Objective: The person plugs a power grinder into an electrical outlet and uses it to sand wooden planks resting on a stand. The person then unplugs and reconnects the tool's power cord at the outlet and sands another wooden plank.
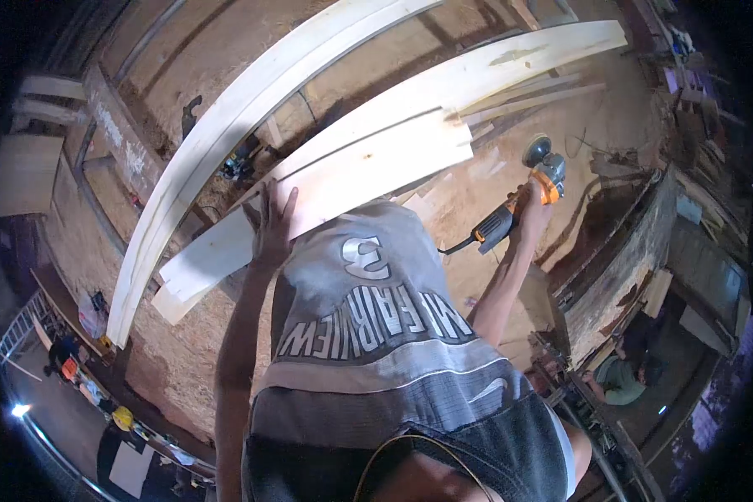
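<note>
My left hand (272, 226) lies with fingers spread on a pale wooden board (376, 159), near its lower edge. The board rests along a longer curved plank (544, 52) in front of my body. Out to the right, my right hand (534, 205) is wrapped round an orange and black angle grinder (550, 180). Its round disc (536, 150) points away from me and is apart from the board. A black cord runs from the grinder's rear end.
Another long curved plank (201, 142) lies farther left. Thin wood strips (535, 100) are at the upper right. A dark power tool (241, 161) sits between the planks. A large rough timber (619, 293) stands to the right. Another person (619, 381) is at the lower right.
</note>
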A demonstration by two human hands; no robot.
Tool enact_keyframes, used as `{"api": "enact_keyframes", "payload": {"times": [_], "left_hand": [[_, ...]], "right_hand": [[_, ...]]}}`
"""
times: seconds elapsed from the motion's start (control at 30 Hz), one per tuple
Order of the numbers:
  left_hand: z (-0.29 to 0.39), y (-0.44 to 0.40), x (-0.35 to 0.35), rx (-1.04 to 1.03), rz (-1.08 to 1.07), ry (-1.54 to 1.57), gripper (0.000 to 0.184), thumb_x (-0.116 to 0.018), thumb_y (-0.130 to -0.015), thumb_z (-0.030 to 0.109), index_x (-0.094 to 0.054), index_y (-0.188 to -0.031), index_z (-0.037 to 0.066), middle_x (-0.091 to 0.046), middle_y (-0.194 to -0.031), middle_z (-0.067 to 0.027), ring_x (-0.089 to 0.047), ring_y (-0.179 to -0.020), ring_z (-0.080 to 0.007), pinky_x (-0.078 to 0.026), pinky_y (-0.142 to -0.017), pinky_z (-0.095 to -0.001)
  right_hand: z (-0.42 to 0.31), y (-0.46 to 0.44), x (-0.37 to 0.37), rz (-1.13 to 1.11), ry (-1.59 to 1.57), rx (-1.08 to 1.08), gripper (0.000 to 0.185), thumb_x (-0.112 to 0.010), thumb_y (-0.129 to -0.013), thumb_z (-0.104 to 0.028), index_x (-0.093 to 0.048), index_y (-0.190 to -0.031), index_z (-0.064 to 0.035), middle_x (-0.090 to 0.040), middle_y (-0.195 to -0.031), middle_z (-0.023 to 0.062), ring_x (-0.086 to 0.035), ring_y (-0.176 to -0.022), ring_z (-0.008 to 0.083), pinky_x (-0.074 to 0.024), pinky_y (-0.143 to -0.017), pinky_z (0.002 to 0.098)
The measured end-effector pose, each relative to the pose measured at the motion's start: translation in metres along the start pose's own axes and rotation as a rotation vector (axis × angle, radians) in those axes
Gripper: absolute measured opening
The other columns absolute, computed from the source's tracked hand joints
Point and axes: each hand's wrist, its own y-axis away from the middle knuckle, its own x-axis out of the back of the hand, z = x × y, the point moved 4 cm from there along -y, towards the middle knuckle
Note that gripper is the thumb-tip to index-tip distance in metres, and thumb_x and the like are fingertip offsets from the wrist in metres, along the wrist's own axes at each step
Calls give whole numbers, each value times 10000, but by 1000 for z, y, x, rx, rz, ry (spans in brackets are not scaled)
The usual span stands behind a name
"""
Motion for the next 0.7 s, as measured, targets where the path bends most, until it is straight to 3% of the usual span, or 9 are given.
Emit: {"api": "enact_keyframes", "payload": {"times": [0.13,0.2,0.3,0.43,0.5,0.53,0.57,0.67,0.7], "left_hand": [[4,-4,10,-35,-75,19,952,-730,-760,56,-296,-1592,213,-168,-1662,-191,-112,-1556,-411,-121,-1133,-782],[-10,-9,1,-65,-44,-37,1024,-800,-687,99,-321,-1586,210,-176,-1660,-194,-143,-1552,-396,-147,-1142,-759],[-25,-20,-6,-85,-179,228,1225,-930,-501,232,-345,-1577,208,-206,-1645,-197,-206,-1531,-382,-217,-1134,-712],[-25,-28,5,-14,-284,123,1181,-934,-529,232,-370,-1565,173,-273,-1603,-214,-248,-1504,-409,-259,-1160,-630],[-40,-39,3,-162,-151,312,1082,-937,-567,209,-436,-1522,116,-521,-1437,-185,-471,-1387,-332,-341,-1162,-491],[-53,-46,0,-162,-147,309,1082,-937,-567,209,-436,-1522,116,-521,-1437,-185,-471,-1387,-332,-341,-1162,-491],[-67,-52,-9,-118,-336,396,1036,-940,-593,205,-460,-1504,94,-609,-1305,-144,-554,-1248,-263,-390,-1126,-423],[-88,-73,11,-190,-477,713,906,-928,-680,193,-508,-1473,68,-737,-1018,-45,-617,-895,-106,-496,-1006,-305],[-82,-80,39,35,-535,831,869,-920,-694,188,-522,-1457,66,-730,-1064,-46,-610,-903,-106,-491,-1014,-316]], "right_hand": [[6,-4,3,-18,-33,-7,366,-701,-909,-284,-601,-1140,-19,-668,-859,114,-683,-672,237,-558,-593,362],[14,-17,3,-40,-21,6,364,-695,-912,-280,-597,-1153,-26,-669,-860,116,-690,-682,244,-560,-596,366],[9,-16,-1,-51,-41,27,371,-694,-913,-273,-589,-1175,-33,-665,-862,112,-687,-677,245,-562,-598,369],[10,-23,-2,-43,-98,33,377,-702,-912,-262,-584,-1194,-43,-655,-865,101,-679,-664,241,-562,-598,368],[10,-21,2,-39,-121,8,383,-709,-909,-259,-583,-1201,-45,-647,-857,98,-678,-667,236,-562,-601,365],[9,-20,1,-41,-125,11,383,-709,-909,-259,-583,-1201,-45,-647,-857,98,-678,-667,236,-562,-601,365],[7,-19,2,-39,-127,25,383,-713,-907,-260,-585,-1197,-44,-646,-857,97,-678,-671,235,-562,-603,364],[0,-16,1,-27,-132,53,380,-720,-902,-260,-593,-1187,-44,-648,-856,98,-679,-675,236,-561,-605,363],[-1,-14,1,-18,-126,60,378,-724,-900,-260,-598,-1182,-43,-650,-856,99,-679,-676,237,-560,-604,363]]}}
